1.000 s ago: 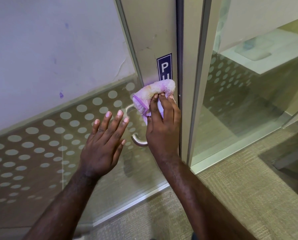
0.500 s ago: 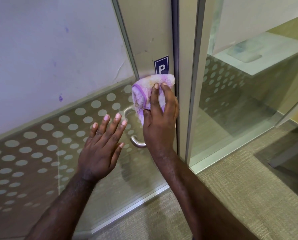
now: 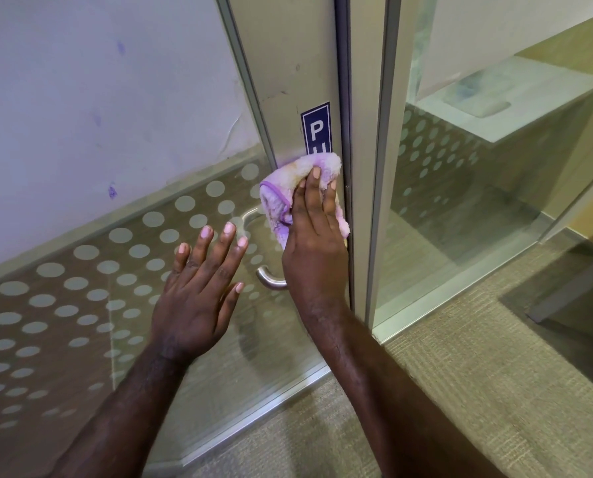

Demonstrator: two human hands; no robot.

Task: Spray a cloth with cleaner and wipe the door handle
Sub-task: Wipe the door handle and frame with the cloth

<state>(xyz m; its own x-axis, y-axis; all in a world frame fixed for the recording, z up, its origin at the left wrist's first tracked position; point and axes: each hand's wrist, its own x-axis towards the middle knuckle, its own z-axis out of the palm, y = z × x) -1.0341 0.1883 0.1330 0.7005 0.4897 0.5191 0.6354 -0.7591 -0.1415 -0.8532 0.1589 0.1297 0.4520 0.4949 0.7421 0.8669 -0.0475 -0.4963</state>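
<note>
Right hand (image 3: pixel 314 250) clutches the purple cloth (image 3: pixel 298 188) against the upper door handle (image 3: pixel 271 279), whose long axis runs down below that hand. Left hand (image 3: pixel 198 288), splayed and empty, braces the glass beside it.

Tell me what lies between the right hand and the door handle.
In the head view, the purple cloth lies between the right hand and the handle, pressed over its upper part.
</note>
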